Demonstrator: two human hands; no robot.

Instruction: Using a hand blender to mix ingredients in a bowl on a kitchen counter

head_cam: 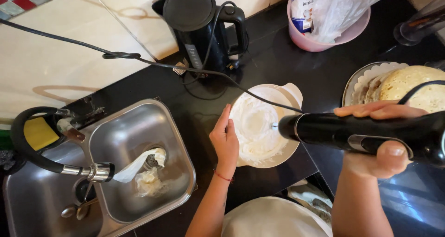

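Note:
A white bowl (291, 94) of whipped white cream (255, 126) sits on the black countertop (278, 65). My left hand (225, 142) rests against the bowl's left rim, fingers flat along it. My right hand (378, 146) grips a black hand mixer (361, 132), held level to the right of the bowl. The mixer's metal beater end (274, 125) reaches into the cream. Its black cord (139, 58) runs up and left across the counter.
A steel sink (139, 130) with a black faucet (41, 158) and crumpled paper lies left. A black electric kettle (199, 28) stands behind the bowl. A pink container (320, 44) with bags is at the back right. A plate of stacked flat cakes (408, 86) sits right.

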